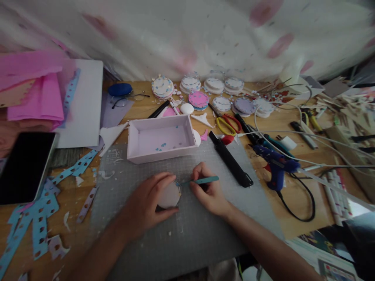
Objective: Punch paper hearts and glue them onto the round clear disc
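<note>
My left hand curls around a small round white disc, fingers on its far edge and thumb along its near side. Bits of blue and yellow trim show on the disc's right rim. In my right hand is a slim teal tool, pinched like a pen, its thin tip at the disc's upper right edge. I cannot make out the exact kind of tip. Both hands rest over a grey cutting mat. Just beyond them stands an open pale lilac box with a few small blue hearts inside.
Decorated round discs line the back. To the right lie a black cutter, scissors and a blue glue gun with trailing cables. A phone, punched blue paper strips and pink sheets are at left.
</note>
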A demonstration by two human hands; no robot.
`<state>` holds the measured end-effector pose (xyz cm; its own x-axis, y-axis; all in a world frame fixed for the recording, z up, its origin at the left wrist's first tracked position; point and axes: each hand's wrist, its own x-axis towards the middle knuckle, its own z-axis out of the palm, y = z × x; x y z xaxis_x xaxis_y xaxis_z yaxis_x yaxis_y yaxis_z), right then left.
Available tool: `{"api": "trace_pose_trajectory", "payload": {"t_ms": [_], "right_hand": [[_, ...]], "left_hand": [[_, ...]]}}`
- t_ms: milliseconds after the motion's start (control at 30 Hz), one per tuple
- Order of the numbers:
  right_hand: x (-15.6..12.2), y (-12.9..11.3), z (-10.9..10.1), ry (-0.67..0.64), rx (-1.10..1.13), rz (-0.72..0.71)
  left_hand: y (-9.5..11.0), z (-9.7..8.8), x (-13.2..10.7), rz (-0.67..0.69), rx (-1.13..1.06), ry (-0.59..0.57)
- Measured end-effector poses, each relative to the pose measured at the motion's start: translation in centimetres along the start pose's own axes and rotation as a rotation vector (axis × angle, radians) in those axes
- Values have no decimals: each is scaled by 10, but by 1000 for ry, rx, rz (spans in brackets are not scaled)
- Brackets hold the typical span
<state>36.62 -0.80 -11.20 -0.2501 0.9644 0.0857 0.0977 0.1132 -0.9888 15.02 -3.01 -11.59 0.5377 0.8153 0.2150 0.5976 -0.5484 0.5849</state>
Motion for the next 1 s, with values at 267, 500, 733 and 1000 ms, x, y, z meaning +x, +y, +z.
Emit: {"api": "trace_pose_trajectory", "payload": {"t_ms": [267, 500, 733, 1000], "right_hand": [[-1, 0, -1, 85, 95, 48], [1, 6, -2, 309, 271, 84], [7, 10, -1, 341, 395, 122], [7, 13, -2, 319, 396, 120]], "left_hand": [[0, -1, -3, -19, -22, -10], [6, -6, 1, 66, -71, 123], [27, -28, 3, 157, -169, 407], [49, -44, -6, 125, -328, 425]]}}
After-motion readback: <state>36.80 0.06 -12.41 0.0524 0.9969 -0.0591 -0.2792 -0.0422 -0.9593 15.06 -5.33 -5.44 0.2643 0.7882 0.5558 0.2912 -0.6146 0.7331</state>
